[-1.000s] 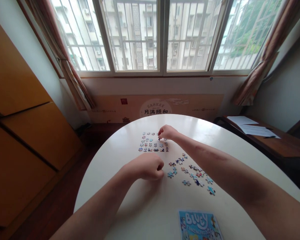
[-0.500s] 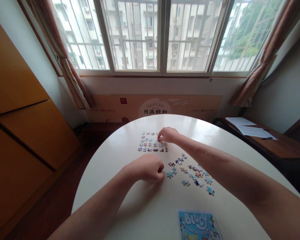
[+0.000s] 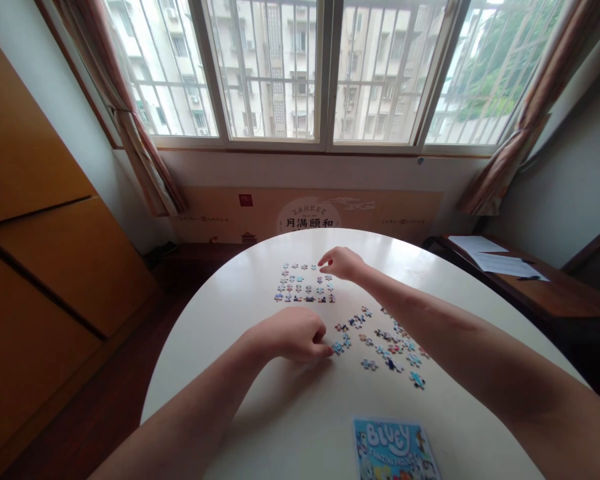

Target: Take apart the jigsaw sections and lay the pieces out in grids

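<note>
Small multicoloured jigsaw pieces lay in rows towards the far edge of the round white table. Nearer, the left hand was curled, its grip impossible to tell; its thumb reached right to a turquoise jigsaw piece, touching or just beside it, long axis unclear. The right hand, narrowly parted and apparently holding nothing, was by the rows' right end. Its forearm hid some scattered pieces; a flat blue rectangular package lay towards the near edge.
</note>
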A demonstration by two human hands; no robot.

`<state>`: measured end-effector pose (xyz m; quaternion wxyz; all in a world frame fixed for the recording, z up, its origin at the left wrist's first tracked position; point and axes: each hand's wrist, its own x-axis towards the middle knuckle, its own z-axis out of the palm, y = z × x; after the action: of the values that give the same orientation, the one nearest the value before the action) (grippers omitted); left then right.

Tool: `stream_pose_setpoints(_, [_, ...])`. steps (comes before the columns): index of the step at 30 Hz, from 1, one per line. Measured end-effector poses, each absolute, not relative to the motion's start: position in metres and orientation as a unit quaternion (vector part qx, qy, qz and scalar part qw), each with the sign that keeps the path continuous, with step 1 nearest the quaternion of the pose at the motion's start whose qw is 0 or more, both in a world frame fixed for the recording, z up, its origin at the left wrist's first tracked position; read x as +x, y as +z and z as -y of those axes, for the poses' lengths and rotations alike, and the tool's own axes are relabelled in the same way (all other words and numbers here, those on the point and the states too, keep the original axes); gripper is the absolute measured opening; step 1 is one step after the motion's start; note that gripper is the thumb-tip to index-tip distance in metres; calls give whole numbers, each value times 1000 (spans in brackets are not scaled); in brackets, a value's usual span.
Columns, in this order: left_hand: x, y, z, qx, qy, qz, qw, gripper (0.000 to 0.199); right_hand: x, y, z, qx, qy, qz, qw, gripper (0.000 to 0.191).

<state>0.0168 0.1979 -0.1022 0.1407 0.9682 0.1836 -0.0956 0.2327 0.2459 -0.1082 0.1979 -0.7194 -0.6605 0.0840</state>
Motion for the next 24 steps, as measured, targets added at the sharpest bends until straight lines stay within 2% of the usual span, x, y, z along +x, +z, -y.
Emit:
stream_pose_setpoints(6, [16, -102, -199, 967, -90, -189, 143, 34, 277, -68, -218, -708, 48, 637, 301, 18])
stream_pose_setpoints(11, [18, -105, -200, 972, -85, -178, 124, 30, 321, -69, -155, -699, 80, 589, 398, 28])
stream_pose_setpoints(13, [19, -105, -200, 974, -81, -176, 118, 29, 330, -81, -128, -717, 95, 579, 376, 30])
stream_pose_setpoints(16, [21, -106, -199, 975, -79, -176, 112, 30, 334, -104, -96, -744, 127, 586, 294, 21])
stream_pose_setpoints(19, [22, -107, -198, 974, -76, -183, 106, 35, 331, -126, -81, -774, 93, 571, 258, 19])
stream_pose_setpoints(24, [25, -108, -197, 972, -71, -198, 100, 38, 322, -143, -78, -732, 43, 633, 247, 35])
